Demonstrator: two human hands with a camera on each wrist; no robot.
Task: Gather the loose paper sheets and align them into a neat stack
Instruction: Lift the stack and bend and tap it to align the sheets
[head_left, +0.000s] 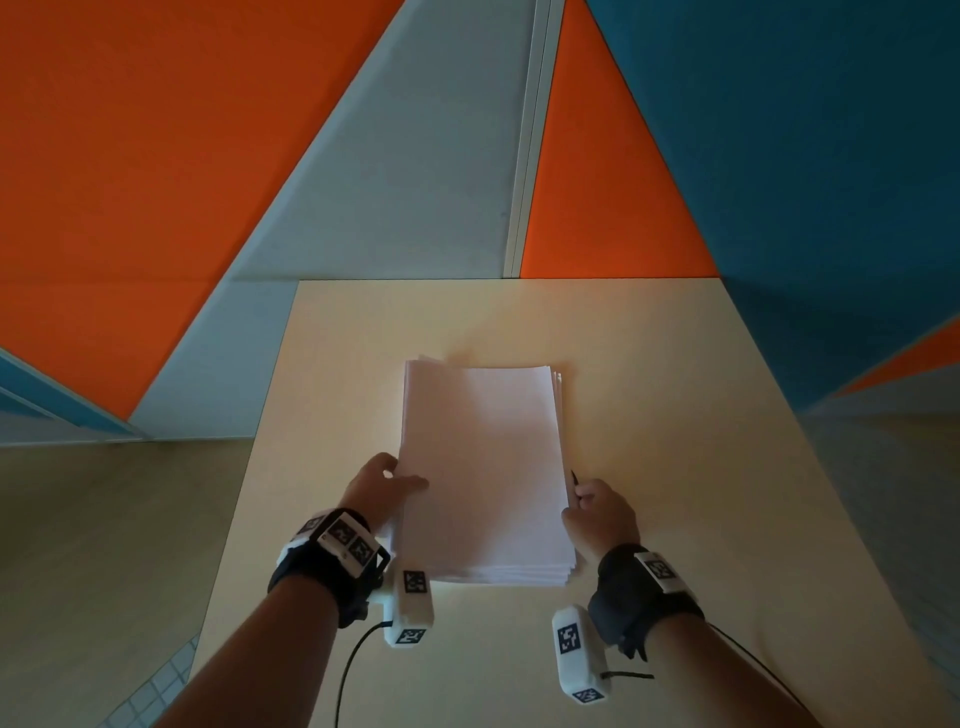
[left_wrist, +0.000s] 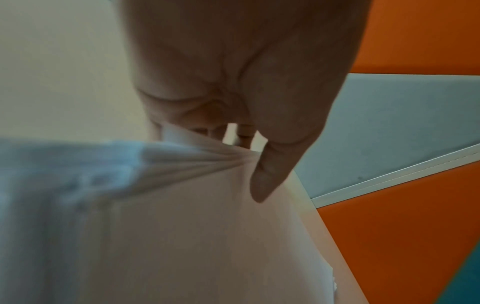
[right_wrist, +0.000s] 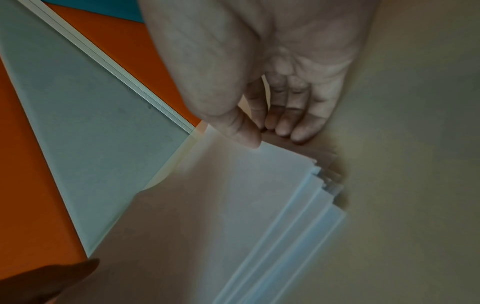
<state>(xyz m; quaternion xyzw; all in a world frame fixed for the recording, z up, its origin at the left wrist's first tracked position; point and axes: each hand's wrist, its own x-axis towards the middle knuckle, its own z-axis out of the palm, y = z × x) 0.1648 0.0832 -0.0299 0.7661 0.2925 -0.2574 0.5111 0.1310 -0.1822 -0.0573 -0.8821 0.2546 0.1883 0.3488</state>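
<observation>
Paper sheets (head_left: 483, 467), one stack on one table (head_left: 675, 415), gripped by left hand (head_left: 384, 488) and right hand (head_left: 600, 512).

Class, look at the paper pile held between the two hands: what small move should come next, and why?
Probably stand the paper stack on its near edge and tap it on the table. The left hand and right hand already grip its sides, yet its sheet edges still sit stepped at the near right corner.

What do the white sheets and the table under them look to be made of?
The sheets look like plain matte office paper: thin, white, edges fanned where the left hand and right hand grip them. The table seems a smooth pale laminate or wood board; no grain shows.
</observation>
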